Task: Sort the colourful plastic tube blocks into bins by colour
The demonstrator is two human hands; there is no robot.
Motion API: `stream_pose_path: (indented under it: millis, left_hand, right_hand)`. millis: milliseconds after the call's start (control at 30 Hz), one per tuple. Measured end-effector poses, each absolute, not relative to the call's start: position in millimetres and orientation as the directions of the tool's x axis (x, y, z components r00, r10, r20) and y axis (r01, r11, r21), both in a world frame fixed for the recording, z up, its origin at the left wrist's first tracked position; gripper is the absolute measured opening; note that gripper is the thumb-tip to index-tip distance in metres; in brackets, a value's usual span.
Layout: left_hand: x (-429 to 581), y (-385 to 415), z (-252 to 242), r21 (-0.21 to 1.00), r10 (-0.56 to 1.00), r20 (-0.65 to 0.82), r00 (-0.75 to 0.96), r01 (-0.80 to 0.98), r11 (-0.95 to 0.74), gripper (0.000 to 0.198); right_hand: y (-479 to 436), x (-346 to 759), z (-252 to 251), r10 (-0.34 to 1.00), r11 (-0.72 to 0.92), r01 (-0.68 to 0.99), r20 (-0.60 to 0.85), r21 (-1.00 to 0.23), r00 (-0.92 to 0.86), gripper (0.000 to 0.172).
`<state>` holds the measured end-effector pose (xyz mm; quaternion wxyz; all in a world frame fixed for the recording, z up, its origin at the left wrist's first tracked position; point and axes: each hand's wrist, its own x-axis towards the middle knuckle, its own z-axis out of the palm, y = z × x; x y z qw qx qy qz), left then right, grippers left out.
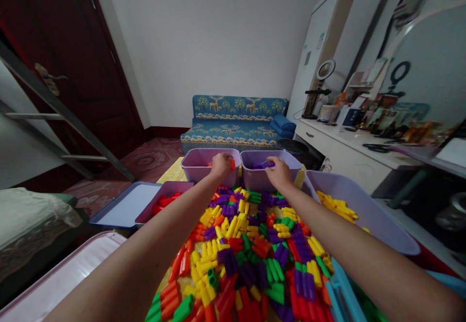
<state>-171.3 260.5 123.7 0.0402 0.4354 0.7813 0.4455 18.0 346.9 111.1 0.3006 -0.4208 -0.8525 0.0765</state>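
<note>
My left hand (pixel 220 165) is closed on an orange plastic building block (pixel 232 164) above the pink bin (pixel 192 172). Over the purple bin (pixel 251 178) beside it, my right hand (pixel 279 172) pinches a purple plastic building block (pixel 270 164). More purple pieces lie inside that bin. Between my forearms spreads a heap of tube-shaped building blocks (pixel 236 225) in red, orange, yellow, green and purple. My fingers partly cover both held pieces.
Red blocks (pixel 164 201) lie in a smaller bin (pixel 145 217) on the left, beside a blue-rimmed tray (pixel 125 205). A lavender bin (pixel 386 225) on the right holds yellow blocks (pixel 337 206). A light-blue container (pixel 342 293) stands near my right forearm. Behind is a patterned sofa (pixel 236 127).
</note>
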Motion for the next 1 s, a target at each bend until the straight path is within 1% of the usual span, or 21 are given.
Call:
stream_pose_path:
  millis: [67,133,167,233,300,333,400,467,533,600,667,733,800,867,933,1000]
  left_hand:
    - [-178.5,262.4,117.6,0.805,0.655,0.307,-0.690,0.556,0.208,0.031]
    - [-184.0,262.6,110.8,0.862,0.619,0.278,-0.734,0.475,0.176,0.034]
    - [-185.4,261.8,107.2,0.883,0.616,0.262,-0.743,0.442,0.157,0.034]
    - [-184.7,257.8,99.4,0.915,0.643,0.226,-0.731,0.386,0.117,0.035]
    - [-179.9,250.4,90.3,0.933,0.707,0.190,-0.681,0.349,0.086,0.034]
    - [-176.5,245.5,85.2,0.937,0.746,0.171,-0.643,0.340,0.078,0.033]
    - [-169.5,234.4,74.2,0.935,0.820,0.135,-0.557,0.345,0.080,0.028]
    - [-163.0,223.4,62.8,0.923,0.875,0.114,-0.471,0.377,0.083,0.025]
    - [-157.0,214.1,51.7,0.911,0.913,0.113,-0.392,0.409,0.063,0.033]
    - [-151.3,206.2,41.2,0.890,0.949,0.162,-0.270,0.455,-0.023,0.049]
    - [-146.8,198.1,31.3,0.843,0.962,0.238,-0.133,0.520,-0.137,0.064]
    - [-144.4,188.0,23.0,0.758,0.955,0.290,-0.053,0.622,-0.196,0.071]
    - [-144.2,176.1,17.0,0.642,0.956,0.286,-0.063,0.754,-0.142,0.071]
    - [-144.5,164.7,13.7,0.499,0.966,0.239,-0.099,0.866,-0.035,0.067]
    - [-143.3,156.9,12.5,0.379,0.973,0.182,-0.145,0.923,0.066,0.064]
    - [-139.6,153.7,12.0,0.303,0.964,0.162,-0.211,0.940,0.154,0.063]
  right_hand:
    - [334.8,13.8,103.1,0.690,0.723,0.596,0.386,-0.349,-0.612,0.038]
    - [321.3,7.9,94.1,0.622,0.780,0.537,0.315,-0.320,-0.717,0.031]
    - [314.9,4.8,89.3,0.590,0.803,0.512,0.280,-0.305,-0.757,0.031]
    - [303.4,-0.8,79.6,0.530,0.839,0.472,0.210,-0.269,-0.822,0.036]
    - [294.4,-5.2,70.1,0.485,0.863,0.449,0.137,-0.231,-0.864,0.043]
    - [290.9,-7.1,66.0,0.468,0.872,0.441,0.100,-0.213,-0.878,0.044]
    - [285.2,-10.3,59.6,0.442,0.885,0.429,0.036,-0.181,-0.896,0.039]
    - [280.9,-13.1,56.5,0.421,0.896,0.416,0.000,-0.153,-0.907,0.029]
    - [276.9,-15.3,56.6,0.412,0.903,0.409,-0.004,-0.131,-0.911,0.026]
    - [273.0,-15.9,58.6,0.421,0.901,0.417,0.005,-0.119,-0.907,0.030]
    - [269.7,-13.6,60.7,0.434,0.894,0.431,-0.001,-0.120,-0.901,0.035]
    - [268.5,-7.7,62.0,0.433,0.891,0.434,-0.036,-0.131,-0.900,0.036]
    - [270.4,1.1,62.0,0.425,0.889,0.432,-0.081,-0.149,-0.902,0.036]
    - [274.7,11.0,60.6,0.431,0.880,0.446,-0.115,-0.167,-0.895,0.037]
    - [279.1,19.8,58.4,0.458,0.862,0.477,-0.139,-0.175,-0.878,0.036]
    - [281.0,25.9,56.2,0.488,0.843,0.510,-0.153,-0.171,-0.859,0.034]
